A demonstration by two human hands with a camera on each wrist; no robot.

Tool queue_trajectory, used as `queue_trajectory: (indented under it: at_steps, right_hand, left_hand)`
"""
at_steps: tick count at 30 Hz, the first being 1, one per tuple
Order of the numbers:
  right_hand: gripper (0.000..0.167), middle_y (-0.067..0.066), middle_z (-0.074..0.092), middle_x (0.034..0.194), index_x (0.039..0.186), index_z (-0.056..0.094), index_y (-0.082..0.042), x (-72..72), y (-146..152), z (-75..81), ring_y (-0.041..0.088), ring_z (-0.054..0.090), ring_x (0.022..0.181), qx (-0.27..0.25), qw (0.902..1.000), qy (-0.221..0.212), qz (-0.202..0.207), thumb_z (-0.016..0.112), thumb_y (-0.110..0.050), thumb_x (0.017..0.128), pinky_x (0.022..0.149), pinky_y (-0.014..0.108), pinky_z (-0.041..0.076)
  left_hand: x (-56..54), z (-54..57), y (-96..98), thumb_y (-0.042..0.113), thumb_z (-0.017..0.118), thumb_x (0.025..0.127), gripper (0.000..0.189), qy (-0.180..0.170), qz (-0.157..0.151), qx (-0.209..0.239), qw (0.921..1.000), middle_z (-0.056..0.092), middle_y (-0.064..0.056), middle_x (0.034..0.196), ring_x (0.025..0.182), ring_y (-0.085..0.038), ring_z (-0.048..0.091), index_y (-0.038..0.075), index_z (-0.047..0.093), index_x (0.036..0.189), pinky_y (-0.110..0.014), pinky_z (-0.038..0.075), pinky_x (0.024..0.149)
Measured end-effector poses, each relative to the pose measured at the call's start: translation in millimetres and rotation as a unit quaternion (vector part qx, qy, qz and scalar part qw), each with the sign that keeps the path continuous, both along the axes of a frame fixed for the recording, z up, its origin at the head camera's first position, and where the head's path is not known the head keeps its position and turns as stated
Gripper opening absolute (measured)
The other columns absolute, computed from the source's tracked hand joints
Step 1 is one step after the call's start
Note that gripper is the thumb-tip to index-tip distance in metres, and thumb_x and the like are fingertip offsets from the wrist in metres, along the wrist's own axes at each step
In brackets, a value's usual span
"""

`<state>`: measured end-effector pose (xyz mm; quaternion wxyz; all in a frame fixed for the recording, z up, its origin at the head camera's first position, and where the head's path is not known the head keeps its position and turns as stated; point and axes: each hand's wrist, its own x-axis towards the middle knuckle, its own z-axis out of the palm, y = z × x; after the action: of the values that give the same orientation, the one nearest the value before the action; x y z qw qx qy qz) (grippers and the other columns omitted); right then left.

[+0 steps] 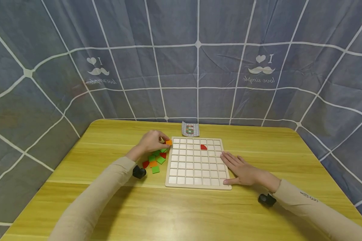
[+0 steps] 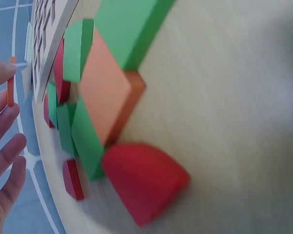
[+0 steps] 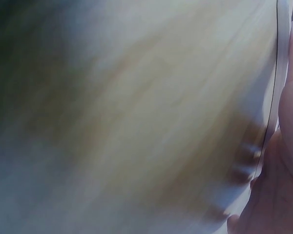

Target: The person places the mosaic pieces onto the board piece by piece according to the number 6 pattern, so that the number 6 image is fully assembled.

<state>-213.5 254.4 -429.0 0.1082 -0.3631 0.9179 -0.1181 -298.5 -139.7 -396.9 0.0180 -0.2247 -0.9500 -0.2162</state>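
Note:
My left hand [image 1: 152,142] pinches a thin orange square tile [image 1: 169,143] between thumb and fingers, just off the board's upper left corner. In the left wrist view the tile [image 2: 10,87] shows edge-on, clear of the pile. The pale wooden grid board [image 1: 198,186] lies flat on the table, with one red quarter-round tile [image 1: 203,147] set in a cell of its upper part. Fingers spread, my right hand [image 1: 243,171] rests along the board's right edge, with fingertips and thumb on the rim. Below the left hand lie loose green, red and orange tiles [image 1: 153,164].
A small card [image 1: 190,129] printed with a coloured grid pattern stands behind the board. Black wrist devices sit under both forearms. A grey-blue checked curtain [image 1: 181,67] hangs around the wooden table [image 1: 193,214]. In the left wrist view, a red rounded tile [image 2: 144,180] lies nearest.

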Motion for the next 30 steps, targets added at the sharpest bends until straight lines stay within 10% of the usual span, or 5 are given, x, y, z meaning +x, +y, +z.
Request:
queue_trajectory:
  at_steps: [30]
  right_hand:
    - [0.1, 0.02, 0.003, 0.161, 0.154, 0.008, -0.002, -3.6, -1, 2.3, 0.038, 0.006, 0.148, 0.037, 0.9989, -0.02, -0.022, 0.052, -0.063, 0.088, 0.114, 0.063, 0.01]
  left_hand:
    - [-13.7, 0.6, 75.0, 0.039, 0.077, 0.079, 0.032, -0.011, -0.059, -0.011, 0.9981, 0.072, 0.002, 0.108, 0.086, -0.013, 0.066, 0.019, 0.076, 0.104, -0.024, 0.048, 0.068]
